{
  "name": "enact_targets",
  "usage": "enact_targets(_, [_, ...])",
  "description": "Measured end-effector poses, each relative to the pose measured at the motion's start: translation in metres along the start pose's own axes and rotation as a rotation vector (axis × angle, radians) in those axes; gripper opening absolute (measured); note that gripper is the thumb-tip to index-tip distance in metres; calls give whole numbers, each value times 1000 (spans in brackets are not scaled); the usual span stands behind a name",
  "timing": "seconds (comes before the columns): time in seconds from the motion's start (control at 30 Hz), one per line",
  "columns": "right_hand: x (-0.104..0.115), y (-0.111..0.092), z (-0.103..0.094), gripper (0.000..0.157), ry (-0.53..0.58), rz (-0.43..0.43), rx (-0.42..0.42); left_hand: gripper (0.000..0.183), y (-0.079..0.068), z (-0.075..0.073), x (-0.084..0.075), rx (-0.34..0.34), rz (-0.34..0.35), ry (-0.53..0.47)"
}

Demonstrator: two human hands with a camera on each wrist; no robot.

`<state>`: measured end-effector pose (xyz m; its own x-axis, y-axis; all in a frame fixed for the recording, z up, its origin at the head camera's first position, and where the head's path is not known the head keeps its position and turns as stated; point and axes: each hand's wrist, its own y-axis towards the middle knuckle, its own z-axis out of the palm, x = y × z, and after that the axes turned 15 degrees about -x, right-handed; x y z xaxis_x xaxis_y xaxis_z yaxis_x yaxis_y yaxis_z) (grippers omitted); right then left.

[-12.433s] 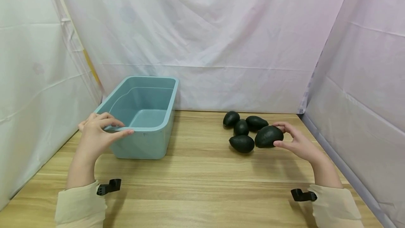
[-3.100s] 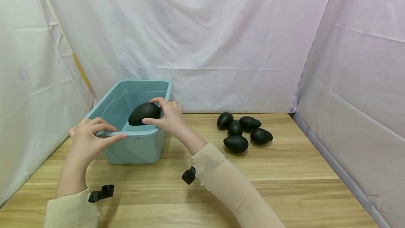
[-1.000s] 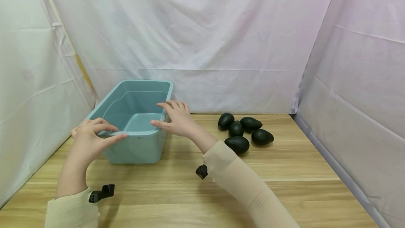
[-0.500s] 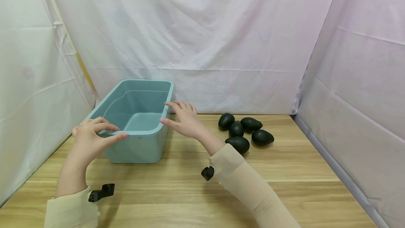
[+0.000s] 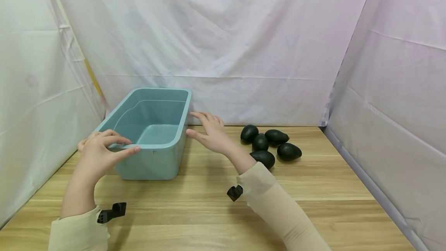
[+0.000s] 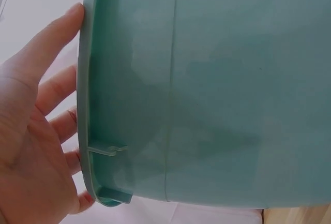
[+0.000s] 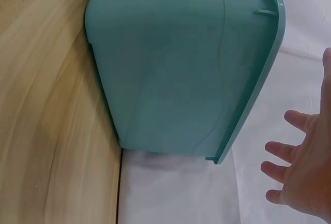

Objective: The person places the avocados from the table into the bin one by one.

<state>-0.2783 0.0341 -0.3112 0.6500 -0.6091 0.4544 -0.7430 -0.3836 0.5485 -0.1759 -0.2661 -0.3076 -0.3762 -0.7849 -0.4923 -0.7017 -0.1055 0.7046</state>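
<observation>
A light blue plastic bin (image 5: 163, 162) stands at the left of the table. My left hand (image 5: 99, 150) holds its near rim, thumb outside and fingers over the edge; in the left wrist view the hand (image 6: 39, 131) lies along the rim. Just right of the bin, my right hand (image 5: 212, 134) hangs above the table with fingers spread and nothing in them. In the right wrist view that hand (image 7: 310, 167) is apart from the bin's wall (image 7: 165, 79). Several dark avocados (image 5: 289, 152) lie in a group to the right. The bin's near inside is hidden by its front wall.
The wooden table (image 5: 195, 212) runs up to a white cloth (image 5: 251, 49) hung at the back. More white cloth (image 5: 400, 88) encloses the right side, with a grey strip (image 5: 369, 189) along the table's right edge.
About three seconds ago my right hand held an avocado over the bin. It has since let go and drawn back rightward past the rim. My left hand stays on the rim.
</observation>
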Motion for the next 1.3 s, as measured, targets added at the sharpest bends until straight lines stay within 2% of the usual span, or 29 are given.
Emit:
enact_targets(0.17, [-8, -7, -8, 105, 25, 15, -10, 29, 0, -1, -2, 10, -8, 8])
enact_targets(0.3, [-15, -14, -15, 101, 47, 28, -17, 30, 0, -2, -3, 21, -19, 12])
enact_targets(0.53, [-30, -28, -27, 86, 55, 29, -57, 33, 0, -3, -3, 33, -38, 23])
enact_targets(0.77, [-43, -42, -37, 62, 68, 24, -81, 35, 0, -4, -5, 41, -41, 36])
enact_targets(0.87, [-47, -47, -39, 64, 64, 29, -84, 36, 0, -5, -6, 40, -45, 38])
enact_targets(0.97, [-51, -52, -41, 73, 58, 45, -80, 35, -1, -5, -7, 37, -47, 36])
enact_targets(1.3, [-63, -68, -52, 72, 54, 50, -90, 36, -1, -4, -5, 64, -40, 37])
